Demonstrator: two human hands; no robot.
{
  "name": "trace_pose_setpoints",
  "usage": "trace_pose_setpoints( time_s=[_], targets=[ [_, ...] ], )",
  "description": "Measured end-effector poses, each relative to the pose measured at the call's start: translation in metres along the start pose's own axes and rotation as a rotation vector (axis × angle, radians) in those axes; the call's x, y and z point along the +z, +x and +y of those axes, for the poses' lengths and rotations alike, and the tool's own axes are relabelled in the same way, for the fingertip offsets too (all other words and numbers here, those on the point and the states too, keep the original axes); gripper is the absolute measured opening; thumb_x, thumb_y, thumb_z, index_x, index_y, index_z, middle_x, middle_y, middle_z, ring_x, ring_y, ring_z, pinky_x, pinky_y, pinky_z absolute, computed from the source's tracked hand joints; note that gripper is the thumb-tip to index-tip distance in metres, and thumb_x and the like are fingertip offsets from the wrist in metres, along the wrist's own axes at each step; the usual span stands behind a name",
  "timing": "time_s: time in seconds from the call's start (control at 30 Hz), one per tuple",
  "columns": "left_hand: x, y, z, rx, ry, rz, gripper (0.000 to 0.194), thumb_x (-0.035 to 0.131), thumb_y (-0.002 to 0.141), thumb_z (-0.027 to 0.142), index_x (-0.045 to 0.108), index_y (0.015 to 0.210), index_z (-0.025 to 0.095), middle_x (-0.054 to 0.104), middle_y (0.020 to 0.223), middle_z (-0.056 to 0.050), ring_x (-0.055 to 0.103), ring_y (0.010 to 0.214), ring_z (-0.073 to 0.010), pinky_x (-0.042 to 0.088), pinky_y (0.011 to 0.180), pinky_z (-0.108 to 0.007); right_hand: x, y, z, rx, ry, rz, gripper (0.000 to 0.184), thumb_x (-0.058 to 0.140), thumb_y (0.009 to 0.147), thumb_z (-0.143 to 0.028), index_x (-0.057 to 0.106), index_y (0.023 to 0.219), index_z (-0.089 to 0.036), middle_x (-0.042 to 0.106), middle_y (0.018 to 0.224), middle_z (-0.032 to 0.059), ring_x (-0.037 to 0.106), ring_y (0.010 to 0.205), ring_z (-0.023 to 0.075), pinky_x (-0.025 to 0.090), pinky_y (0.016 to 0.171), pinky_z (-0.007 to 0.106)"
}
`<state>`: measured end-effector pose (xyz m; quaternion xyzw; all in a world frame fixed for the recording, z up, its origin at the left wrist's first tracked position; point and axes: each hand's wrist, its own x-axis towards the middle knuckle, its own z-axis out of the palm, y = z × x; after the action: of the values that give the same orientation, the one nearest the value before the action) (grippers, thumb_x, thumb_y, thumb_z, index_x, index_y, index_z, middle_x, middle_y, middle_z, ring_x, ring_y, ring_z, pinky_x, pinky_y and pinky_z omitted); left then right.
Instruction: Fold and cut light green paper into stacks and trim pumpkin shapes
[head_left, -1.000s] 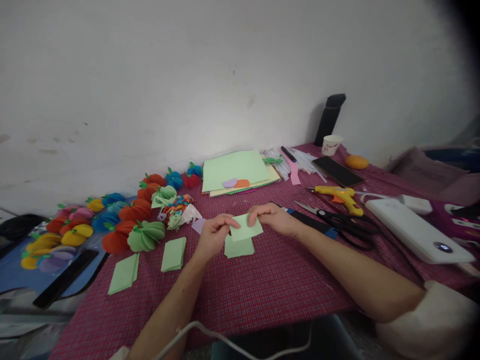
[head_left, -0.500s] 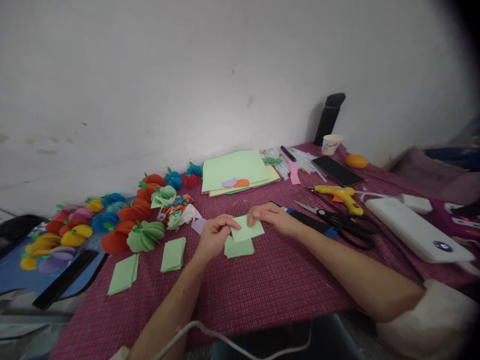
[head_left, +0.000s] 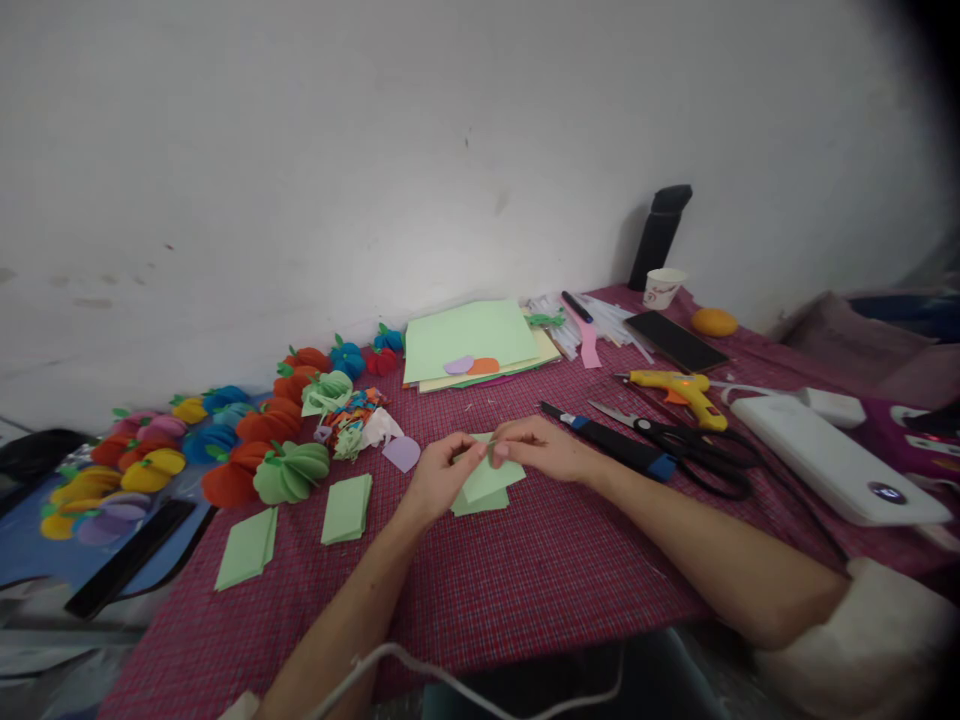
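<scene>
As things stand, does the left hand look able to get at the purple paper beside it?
Probably yes: nothing visible lies between the left hand and the purple paper, though that hand holds green paper.

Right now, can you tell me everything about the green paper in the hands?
The green paper is pale, with straight edges where it shows, like thin card. The left hand and right hand hold it by its far part, fingers covering some, so I can't tell if it's folded. Held askew, it overlaps other green pieces on the red checked cloth; whether they touch is unclear.
</scene>
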<state>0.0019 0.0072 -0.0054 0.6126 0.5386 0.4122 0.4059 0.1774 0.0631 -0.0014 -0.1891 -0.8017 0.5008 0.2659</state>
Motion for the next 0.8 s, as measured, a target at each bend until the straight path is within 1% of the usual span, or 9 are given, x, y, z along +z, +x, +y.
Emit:
trace_pose_setpoints(
  time_s=[0.13, 0.27, 0.37, 0.43, 0.5, 0.53, 0.67, 0.8],
  targets=[
    [0.002, -0.001, -0.005, 0.020, 0.023, -0.002, 0.025, 0.049, 0.074, 0.038, 0.055, 0.070, 0.015, 0.049, 0.060, 0.003, 0.041, 0.054, -0.0074, 0.031, 0.049, -0.018, 0.002, 0.000, 0.001, 0.017, 0.006, -0.006, 0.026, 0.045, 0.078, -0.031, 0.062, 0.069, -0.013, 0.053, 0.069, 0.0008, 0.045, 0.062, 0.0095, 0.032, 0.054, 0.021],
    [0.003, -0.001, -0.005, -0.018, -0.051, -0.032, 0.026, 0.049, 0.074, 0.040, 0.052, 0.070, 0.014, 0.047, 0.058, 0.004, 0.039, 0.051, -0.0064, 0.029, 0.046, -0.017, 0.002, 0.001, 0.003, 0.059, 0.059, 0.008, 0.024, 0.047, 0.076, -0.032, 0.059, 0.067, -0.013, 0.050, 0.061, -0.0013, 0.044, 0.057, 0.0089, 0.032, 0.053, 0.021],
    [0.003, -0.002, -0.001, -0.079, -0.151, -0.013, 0.027, 0.050, 0.073, 0.041, 0.049, 0.068, 0.015, 0.046, 0.055, 0.005, 0.038, 0.048, -0.0056, 0.027, 0.044, -0.017, -0.002, 0.003, 0.004, 0.090, 0.200, 0.088, 0.021, 0.049, 0.075, -0.032, 0.054, 0.065, -0.014, 0.050, 0.057, -0.0025, 0.046, 0.055, 0.0090, 0.035, 0.054, 0.021],
    [0.002, -0.003, 0.002, -0.107, -0.215, 0.004, 0.028, 0.052, 0.072, 0.042, 0.048, 0.067, 0.015, 0.046, 0.054, 0.005, 0.037, 0.046, -0.0052, 0.028, 0.044, -0.017, -0.004, 0.005, 0.005, 0.114, 0.338, 0.153, 0.017, 0.050, 0.075, -0.033, 0.051, 0.071, -0.016, 0.052, 0.060, -0.0024, 0.049, 0.055, 0.0098, 0.038, 0.054, 0.023],
    [0.002, -0.003, 0.005, -0.123, -0.253, 0.008, 0.028, 0.053, 0.071, 0.042, 0.047, 0.067, 0.015, 0.047, 0.054, 0.005, 0.037, 0.045, -0.0050, 0.028, 0.044, -0.017, -0.004, 0.007, 0.006, 0.145, 0.428, 0.199, 0.019, 0.050, 0.074, -0.035, 0.050, 0.076, -0.016, 0.053, 0.063, -0.0016, 0.051, 0.054, 0.0101, 0.040, 0.053, 0.023],
    [0.002, -0.003, 0.005, -0.125, -0.259, 0.006, 0.028, 0.053, 0.071, 0.042, 0.047, 0.067, 0.015, 0.047, 0.054, 0.005, 0.037, 0.045, -0.0050, 0.028, 0.044, -0.017, -0.003, 0.007, 0.006, 0.161, 0.438, 0.206, 0.021, 0.051, 0.074, -0.037, 0.050, 0.077, -0.016, 0.054, 0.064, -0.0011, 0.051, 0.054, 0.0099, 0.040, 0.052, 0.023],
    [0.002, -0.003, 0.003, -0.109, -0.222, -0.004, 0.029, 0.052, 0.071, 0.042, 0.047, 0.067, 0.014, 0.046, 0.054, 0.005, 0.037, 0.046, -0.0050, 0.027, 0.044, -0.017, 0.002, 0.008, 0.006, 0.204, 0.324, 0.157, 0.028, 0.050, 0.073, -0.042, 0.054, 0.070, -0.014, 0.050, 0.057, -0.0017, 0.046, 0.051, 0.0083, 0.037, 0.052, 0.022],
    [0.003, -0.002, -0.001, -0.086, -0.158, 0.002, 0.029, 0.052, 0.071, 0.042, 0.048, 0.067, 0.014, 0.045, 0.054, 0.005, 0.037, 0.048, -0.0052, 0.027, 0.045, -0.017, 0.005, 0.007, 0.004, 0.207, 0.172, 0.123, 0.028, 0.051, 0.072, -0.041, 0.056, 0.066, -0.013, 0.045, 0.053, -0.0033, 0.039, 0.049, 0.0072, 0.031, 0.049, 0.021]
  ],
)
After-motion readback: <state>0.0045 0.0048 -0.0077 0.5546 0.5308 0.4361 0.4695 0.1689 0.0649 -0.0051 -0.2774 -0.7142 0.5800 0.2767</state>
